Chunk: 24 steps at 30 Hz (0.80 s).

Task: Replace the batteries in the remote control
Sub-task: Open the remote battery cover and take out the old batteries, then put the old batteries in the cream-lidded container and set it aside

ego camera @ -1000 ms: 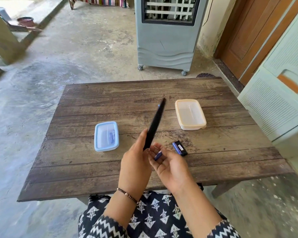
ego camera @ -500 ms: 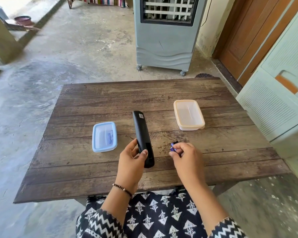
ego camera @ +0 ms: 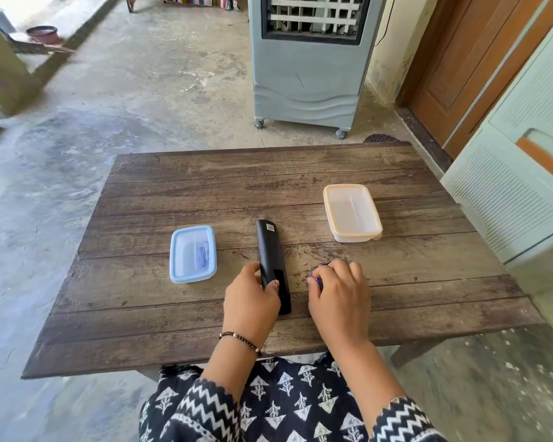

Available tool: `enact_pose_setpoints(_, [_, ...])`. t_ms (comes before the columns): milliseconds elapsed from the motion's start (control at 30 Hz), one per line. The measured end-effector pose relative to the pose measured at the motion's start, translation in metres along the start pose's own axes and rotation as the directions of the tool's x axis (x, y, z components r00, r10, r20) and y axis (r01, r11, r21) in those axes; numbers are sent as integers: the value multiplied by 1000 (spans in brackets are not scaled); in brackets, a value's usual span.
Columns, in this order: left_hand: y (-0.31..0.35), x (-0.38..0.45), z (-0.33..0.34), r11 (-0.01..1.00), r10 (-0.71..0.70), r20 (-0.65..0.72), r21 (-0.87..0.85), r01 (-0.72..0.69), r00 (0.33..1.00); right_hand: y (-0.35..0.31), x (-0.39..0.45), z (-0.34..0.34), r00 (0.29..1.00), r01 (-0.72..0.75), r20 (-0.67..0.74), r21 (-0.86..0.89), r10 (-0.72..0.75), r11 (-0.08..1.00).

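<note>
The black remote control point(ego camera: 270, 253) lies back side up on the wooden table point(ego camera: 205, 183), pointing away from me. My left hand point(ego camera: 251, 298) grips its near end, thumb on one side and fingers on the other. My right hand point(ego camera: 339, 295) rests on the table just right of the remote, fingers curled over a blue battery point(ego camera: 316, 279) of which only a small tip shows. Whatever else lies under that hand is hidden. A blue-lidded box point(ego camera: 193, 253) left of the remote holds blue batteries seen through the lid.
An orange-lidded box point(ego camera: 351, 212) stands at the right, beyond my right hand. A grey air cooler point(ego camera: 307, 74) on wheels stands past the table's far edge. A pale green cabinet point(ego camera: 524, 186) is close on the right. My patterned lap is at the near edge.
The remote went from tilted up in my left hand to lying flat on the table. My right hand turned palm down and lowered onto the battery and cover beside it.
</note>
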<state>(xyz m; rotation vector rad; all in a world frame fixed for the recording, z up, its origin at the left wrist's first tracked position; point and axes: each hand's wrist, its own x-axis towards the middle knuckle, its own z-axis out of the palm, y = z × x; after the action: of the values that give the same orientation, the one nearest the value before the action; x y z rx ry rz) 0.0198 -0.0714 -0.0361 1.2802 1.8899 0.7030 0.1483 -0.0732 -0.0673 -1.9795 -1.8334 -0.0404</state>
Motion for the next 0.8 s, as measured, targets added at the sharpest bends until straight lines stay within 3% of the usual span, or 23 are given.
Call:
enact_pose_setpoints(300, [6, 2, 3, 917, 38, -9, 397, -31, 999, 10, -2, 4, 1000, -10, 14, 150, 8, 989])
enact_pose_setpoints(433, [10, 3, 3, 875, 55, -24, 482, -37, 998, 12, -4, -2, 999, -8, 34, 179, 2, 984])
enact_pose_setpoints(600, [18, 4, 2, 828, 104, -24, 556, -73, 994, 32, 13, -22, 997, 69, -48, 210, -60, 975])
enact_pose_setpoints(667, [28, 7, 5, 831, 197, -33, 536, -149, 980, 45, 31, -26, 997, 75, -27, 156, -71, 985])
enact_pose_setpoints(800, [48, 31, 22, 810, 415, 87, 418, -412, 906, 67, 68, -23, 976, 109, 182, 57, -118, 992])
